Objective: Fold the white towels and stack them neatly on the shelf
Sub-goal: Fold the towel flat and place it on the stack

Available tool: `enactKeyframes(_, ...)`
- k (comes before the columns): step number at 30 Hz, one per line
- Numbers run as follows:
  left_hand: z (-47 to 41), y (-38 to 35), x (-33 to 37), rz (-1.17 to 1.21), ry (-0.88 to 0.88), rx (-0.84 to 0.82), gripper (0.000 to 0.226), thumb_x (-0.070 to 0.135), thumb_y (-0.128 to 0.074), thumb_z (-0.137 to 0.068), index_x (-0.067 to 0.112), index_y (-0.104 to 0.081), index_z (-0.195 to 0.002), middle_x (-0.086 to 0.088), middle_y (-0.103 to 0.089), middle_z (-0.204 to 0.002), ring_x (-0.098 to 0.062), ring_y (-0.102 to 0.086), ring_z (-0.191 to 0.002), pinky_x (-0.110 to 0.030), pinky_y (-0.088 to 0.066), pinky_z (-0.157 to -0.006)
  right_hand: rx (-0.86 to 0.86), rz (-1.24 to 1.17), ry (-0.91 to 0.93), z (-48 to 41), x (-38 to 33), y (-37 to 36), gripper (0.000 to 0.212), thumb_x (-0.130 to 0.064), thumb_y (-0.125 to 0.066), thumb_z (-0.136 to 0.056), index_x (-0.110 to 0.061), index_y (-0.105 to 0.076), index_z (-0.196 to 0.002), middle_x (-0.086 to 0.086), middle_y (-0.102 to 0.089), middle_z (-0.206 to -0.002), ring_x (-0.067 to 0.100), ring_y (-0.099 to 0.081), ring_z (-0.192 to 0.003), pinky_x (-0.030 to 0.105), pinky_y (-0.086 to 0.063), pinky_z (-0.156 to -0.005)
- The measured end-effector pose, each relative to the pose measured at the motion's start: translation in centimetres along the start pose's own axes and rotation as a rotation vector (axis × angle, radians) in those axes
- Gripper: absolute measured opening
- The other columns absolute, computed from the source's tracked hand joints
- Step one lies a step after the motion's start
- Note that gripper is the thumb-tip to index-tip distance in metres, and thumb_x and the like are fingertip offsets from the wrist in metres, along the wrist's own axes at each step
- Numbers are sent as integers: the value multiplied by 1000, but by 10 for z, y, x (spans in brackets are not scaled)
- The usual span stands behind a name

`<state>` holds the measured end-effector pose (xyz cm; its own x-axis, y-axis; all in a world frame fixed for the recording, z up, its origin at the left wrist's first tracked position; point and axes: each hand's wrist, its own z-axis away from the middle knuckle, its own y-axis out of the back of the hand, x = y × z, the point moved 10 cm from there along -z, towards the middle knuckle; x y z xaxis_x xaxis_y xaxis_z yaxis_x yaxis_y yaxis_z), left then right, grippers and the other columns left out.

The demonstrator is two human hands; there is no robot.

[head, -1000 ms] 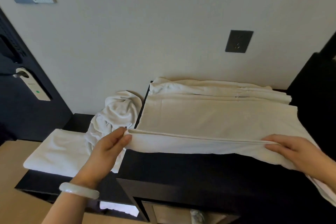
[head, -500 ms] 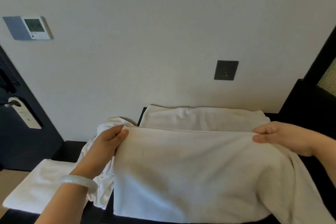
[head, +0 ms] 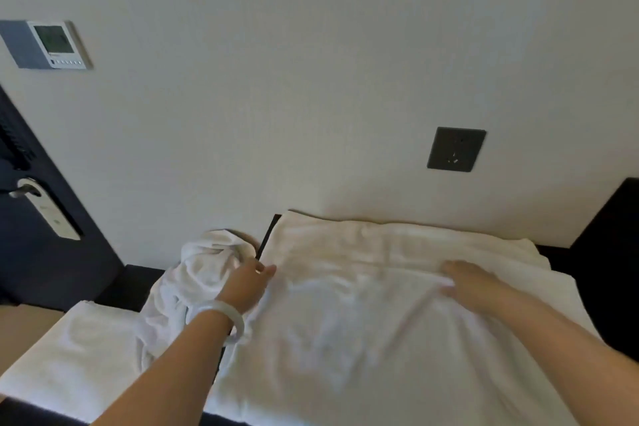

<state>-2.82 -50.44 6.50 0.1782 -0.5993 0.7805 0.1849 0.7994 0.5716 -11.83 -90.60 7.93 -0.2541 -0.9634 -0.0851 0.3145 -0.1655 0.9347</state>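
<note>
head view looks down on a white towel lying broad and doubled over the dark desk, its far edge close to the wall and its near edge low in the frame. the left hand, with a pale bracelet on the wrist, rests at the towel's left edge with its fingers straight and held together, touching the cloth rather than gripping it. the right hand lies palm down on the right half with its fingers close together. motion blur hides whether they pinch a ridge of cloth or only press on it. just left of the desk a crumpled towel slumps unfolded, and beyond it a folded towel lies flat on the lower shelf. judging from this, the step in hand is laying down and flattening a lengthwise fold, with the stacking not yet done for this towel. the next move probably calls for smoothing the wrinkles that run between the two hands. after that the ends need to be brought across each other to shorten the towel to about the shape of the folded one, with the edges matched before any pressing. the cloth looks soft and limp, so a corner could slip out of line if only one hand lifts. the crumpled towel looks to be next in turn.
</note>
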Motion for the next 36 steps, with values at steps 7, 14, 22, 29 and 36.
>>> enactKeyframes(7, 16, -31, -25, -231, -146, 101, 52, 8, -57, -91, 20, -42, -139, -5, -48, -115, -26, -48, -112, -31, -38, -95, 227, 54, 229, -14, -64, -73, 70, -51, -15, -96, -12, -61, -131, 11, -57, -140, 26, -54, -129, 51, -31, -110)
enactKeyframes(14, 70, -31, -53, -246, -357, 191, 58, 9, -55, -94, 42, -44, -141, 9, -40, -106, -14, -47, -100, -27, -39, -97, 254, 41, 277, 15, -66, -91, 65, -46, -7, -104, -13, -51, -138, 9, -54, -143, 21, -36, -135, 42, -10, -115)
enactKeyframes(22, 119, -11, -73, -169, -136, 140, 47, 11, -62, -88, 38, -49, -123, 10, -50, -108, -14, -52, -102, -29, -43, -82, 460, -39, 325, 57, -58, -76, 49, -49, -36, -97, -20, -60, -128, 0, -67, -121, 18, -58, -114, 34, -24, -102)
enactKeyframes(29, 33, -8, -53, 163, 305, 36, 37, 31, -71, -87, 8, -63, -115, -6, -66, -106, -25, -62, -94, -36, -50, -86, 75, -88, -36, 24, 11, -51, 15, -35, -55, -92, -21, -52, -85, -2, -54, -97, 17, -54, -92, 28, -39, -69)
enactKeyframes(36, 37, 18, -28, 523, 248, -168, 27, 9, -75, -80, -6, -70, -103, -26, -69, -108, -41, -65, -105, -52, -47, -102, -135, -730, 114, 58, 22, 13, 30, -32, -68, -84, -18, -54, -61, -3, -49, -61, 11, -48, -59, 24, -34, -56)
